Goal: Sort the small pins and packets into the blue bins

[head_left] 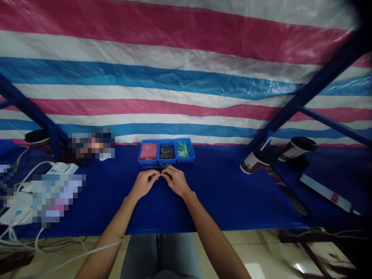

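Observation:
My left hand (145, 182) and my right hand (175, 179) meet fingertip to fingertip just above the blue table (221, 193). Both are closed in a pinch, and whatever sits between the fingertips is too small to make out. Right beyond them lie a few loose thin metal pieces, like screws (166, 165). Behind those stand three joined blue bins. The left bin (140, 155) has flat pink pieces (148, 150), the middle bin (158, 159) a heap of dark screw-like pieces (167, 151), and the right bin (193, 157) green pieces in clear plastic (183, 148).
White power strips and cables (17, 211) crowd the left side, partly blurred out. At right stand a paper-wrapped tub (252, 162) and another tub (296, 148). A long white power strip (325, 192) lies beyond. Blue frame posts (286, 106) and a striped sheet (180, 85) close off the back.

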`<state>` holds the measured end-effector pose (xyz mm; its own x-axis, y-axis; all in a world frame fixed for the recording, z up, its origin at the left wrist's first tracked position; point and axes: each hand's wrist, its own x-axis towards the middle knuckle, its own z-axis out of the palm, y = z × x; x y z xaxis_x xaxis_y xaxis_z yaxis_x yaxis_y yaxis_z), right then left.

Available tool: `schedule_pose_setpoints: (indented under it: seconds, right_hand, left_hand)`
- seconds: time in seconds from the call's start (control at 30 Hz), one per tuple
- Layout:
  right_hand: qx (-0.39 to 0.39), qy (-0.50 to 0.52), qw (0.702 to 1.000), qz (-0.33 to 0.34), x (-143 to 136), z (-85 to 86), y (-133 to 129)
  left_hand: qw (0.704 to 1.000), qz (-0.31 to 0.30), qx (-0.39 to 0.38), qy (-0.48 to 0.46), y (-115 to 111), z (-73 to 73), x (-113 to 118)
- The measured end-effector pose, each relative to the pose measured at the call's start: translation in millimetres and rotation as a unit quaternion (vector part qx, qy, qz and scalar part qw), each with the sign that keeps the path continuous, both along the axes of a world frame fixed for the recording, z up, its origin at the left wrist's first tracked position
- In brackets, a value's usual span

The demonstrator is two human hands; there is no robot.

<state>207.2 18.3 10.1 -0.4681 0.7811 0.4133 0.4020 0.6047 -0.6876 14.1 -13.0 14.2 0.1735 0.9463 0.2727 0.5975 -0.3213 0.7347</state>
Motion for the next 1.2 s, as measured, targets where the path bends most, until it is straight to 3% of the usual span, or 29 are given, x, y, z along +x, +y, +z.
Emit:
schedule_pose_setpoints:
  seconds: [0.3,0.8,1.2]
  right_hand:
    - [-0.002,0.029,1.0,0.011,-3.0,-4.0,1.6]
    - [0.002,-0.083,0.996,-0.036,-4.9,4.3,-0.9]
    - [-0.006,0.02,1.0,0.012,1.8,-1.3,3.4]
  left_hand:
    - [1.0,-0.003,-0.011,0.008,0.1,-0.1,-0.9]
    - [0.999,-0.015,0.001,-0.029,-0.7,1.6,-0.5]
    - [0.999,0.01,-0.028,-0.017,-1.8,3.4,-2.8]
